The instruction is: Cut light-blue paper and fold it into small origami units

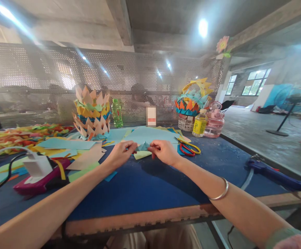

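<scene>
Between my two hands, a small folded piece of light blue paper [143, 146] is held above the blue table. My left hand [123, 152] pinches its left end, and my right hand [164, 152] pinches the right end. Beneath and behind it lie light blue paper sheets [152, 134] and a pale green piece [142, 155]. Scissors with red and yellow handles [189, 148] rest just right of my right hand. Loose coloured sheets, among them a peach one [88, 158], spread out left of my left hand.
Stacked paper crowns [92, 116] stand back left; more crowns [191, 100] sit back right beside a yellow-labelled bottle [199, 123] and pink jug [214, 122]. A magenta power strip [41, 183] and heap of paper scraps [23, 136] lie left. A glue gun [274, 174] lies right.
</scene>
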Motion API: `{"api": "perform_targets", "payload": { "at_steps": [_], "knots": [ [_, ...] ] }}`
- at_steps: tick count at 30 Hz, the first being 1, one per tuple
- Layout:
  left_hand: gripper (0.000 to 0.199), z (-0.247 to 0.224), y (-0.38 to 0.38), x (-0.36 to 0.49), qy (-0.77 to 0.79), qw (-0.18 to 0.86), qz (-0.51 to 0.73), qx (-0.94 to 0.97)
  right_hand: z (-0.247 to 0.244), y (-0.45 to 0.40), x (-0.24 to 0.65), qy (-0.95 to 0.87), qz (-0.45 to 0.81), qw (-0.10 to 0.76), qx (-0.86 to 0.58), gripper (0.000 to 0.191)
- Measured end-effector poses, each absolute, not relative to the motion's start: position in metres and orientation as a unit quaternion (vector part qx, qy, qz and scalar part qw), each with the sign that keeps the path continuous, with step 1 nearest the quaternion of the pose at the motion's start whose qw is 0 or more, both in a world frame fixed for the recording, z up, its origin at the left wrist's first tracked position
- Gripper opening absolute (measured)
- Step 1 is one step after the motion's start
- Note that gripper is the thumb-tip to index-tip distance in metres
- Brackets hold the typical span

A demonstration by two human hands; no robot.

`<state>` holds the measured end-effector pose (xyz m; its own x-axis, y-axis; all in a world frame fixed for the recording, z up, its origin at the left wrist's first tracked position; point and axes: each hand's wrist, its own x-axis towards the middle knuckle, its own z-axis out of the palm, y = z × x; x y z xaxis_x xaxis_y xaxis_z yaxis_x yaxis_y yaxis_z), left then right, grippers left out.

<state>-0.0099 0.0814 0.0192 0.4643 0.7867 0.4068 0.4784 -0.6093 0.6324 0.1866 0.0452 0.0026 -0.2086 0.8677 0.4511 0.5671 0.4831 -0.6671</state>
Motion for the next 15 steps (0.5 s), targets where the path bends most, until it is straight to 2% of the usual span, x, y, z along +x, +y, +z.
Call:
{"api": "perform_targets", "payload": {
  "at_steps": [6,11,15],
  "knots": [
    [0.032,0.0178,0.0789,-0.0061,0.340,0.389,0.337,0.787,0.0003,0.0409,0.1825,-0.779,0.209,0.396,-0.439,0.032],
    [0.030,0.0131,0.0830,-0.0075,0.335,0.422,0.343,0.770,0.0037,0.0374,0.1813,-0.790,0.169,0.384,-0.448,0.032],
    [0.027,0.0133,0.0828,-0.0066,0.346,0.431,0.354,0.754,0.0041,0.0386,0.1811,-0.778,0.130,0.424,-0.446,0.022]
  ]
}}
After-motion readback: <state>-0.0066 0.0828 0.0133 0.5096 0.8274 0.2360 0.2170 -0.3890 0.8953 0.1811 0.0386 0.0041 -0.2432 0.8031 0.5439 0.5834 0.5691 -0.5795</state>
